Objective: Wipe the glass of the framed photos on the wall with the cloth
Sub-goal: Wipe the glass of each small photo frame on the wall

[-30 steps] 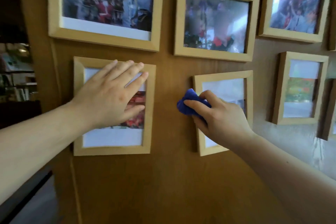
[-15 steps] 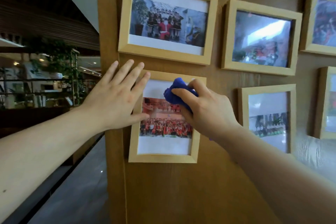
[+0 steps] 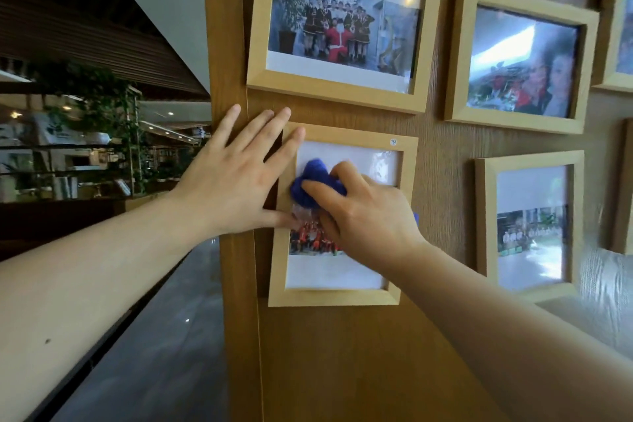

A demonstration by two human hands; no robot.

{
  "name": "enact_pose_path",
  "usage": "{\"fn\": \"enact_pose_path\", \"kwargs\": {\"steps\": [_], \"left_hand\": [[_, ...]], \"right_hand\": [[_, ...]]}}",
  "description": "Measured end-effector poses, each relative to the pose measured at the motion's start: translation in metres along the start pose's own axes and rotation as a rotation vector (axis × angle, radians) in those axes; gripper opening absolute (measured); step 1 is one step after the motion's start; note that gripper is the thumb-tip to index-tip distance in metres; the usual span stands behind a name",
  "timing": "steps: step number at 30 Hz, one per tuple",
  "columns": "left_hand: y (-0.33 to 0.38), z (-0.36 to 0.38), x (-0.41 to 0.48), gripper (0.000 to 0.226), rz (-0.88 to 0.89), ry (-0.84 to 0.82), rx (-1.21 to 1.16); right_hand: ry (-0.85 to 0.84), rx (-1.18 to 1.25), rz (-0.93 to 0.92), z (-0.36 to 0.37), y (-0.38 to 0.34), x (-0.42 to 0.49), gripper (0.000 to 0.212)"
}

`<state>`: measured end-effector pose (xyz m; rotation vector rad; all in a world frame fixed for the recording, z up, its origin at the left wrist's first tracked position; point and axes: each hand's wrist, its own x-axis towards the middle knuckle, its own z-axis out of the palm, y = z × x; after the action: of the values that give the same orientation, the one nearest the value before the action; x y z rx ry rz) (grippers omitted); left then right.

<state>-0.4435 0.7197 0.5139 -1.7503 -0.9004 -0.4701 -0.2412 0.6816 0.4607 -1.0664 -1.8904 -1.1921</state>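
Several light wooden photo frames hang on a brown wooden wall. My right hand (image 3: 363, 212) grips a bunched blue cloth (image 3: 313, 183) and presses it on the glass of the lower left frame (image 3: 337, 296), over the upper left part of its photo. My left hand (image 3: 236, 181) lies flat with fingers spread on that frame's left edge and the wall beside it; its thumb rests on the glass just under the cloth. My right hand hides the middle of the photo.
A larger frame (image 3: 337, 92) hangs directly above, another frame (image 3: 513, 122) at upper right and a portrait frame (image 3: 486, 216) to the right. The wall's left edge (image 3: 224, 44) drops off to an open, dim hall with shelves and plants (image 3: 99, 120).
My right hand carried the cloth from the lower middle frame to the lower left frame and now rubs further left on its glass. My left hand slid off the glass to the frame's left edge.
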Motion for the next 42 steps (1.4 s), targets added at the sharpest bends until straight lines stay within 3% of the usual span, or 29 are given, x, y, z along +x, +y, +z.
{"fn": "enact_pose_path", "kwargs": {"steps": [5, 11, 19, 28, 30, 34, 36, 42], "left_hand": [[-0.005, 0.007, 0.000, 0.119, 0.026, 0.024, -0.014], [-0.007, 0.010, -0.001, 0.115, 0.040, 0.049, -0.042], [-0.007, 0.008, -0.001, 0.101, 0.044, 0.059, -0.040], [-0.008, 0.009, -0.001, 0.100, 0.041, 0.072, -0.064], [-0.009, 0.010, -0.001, 0.100, 0.042, 0.077, -0.062], [-0.008, 0.010, -0.001, 0.096, 0.049, 0.086, -0.044], [-0.007, 0.010, -0.001, 0.095, 0.046, 0.086, -0.039], [-0.005, 0.009, -0.002, 0.095, 0.037, 0.084, -0.049]], "right_hand": [[-0.089, -0.031, -0.094, 0.003, 0.003, -0.026, 0.032], [0.004, -0.028, 0.153, -0.011, 0.029, -0.008, 0.037], [-0.224, -0.013, -0.265, 0.022, -0.014, -0.070, 0.038], [0.029, -0.037, 0.190, -0.006, 0.037, -0.016, 0.039], [0.015, -0.017, 0.138, -0.001, 0.021, -0.022, 0.037], [-0.176, 0.005, -0.243, 0.019, -0.016, -0.056, 0.034], [-0.211, -0.001, -0.285, 0.017, -0.008, -0.060, 0.035], [-0.029, -0.105, 0.105, -0.012, 0.057, -0.027, 0.039]]}}
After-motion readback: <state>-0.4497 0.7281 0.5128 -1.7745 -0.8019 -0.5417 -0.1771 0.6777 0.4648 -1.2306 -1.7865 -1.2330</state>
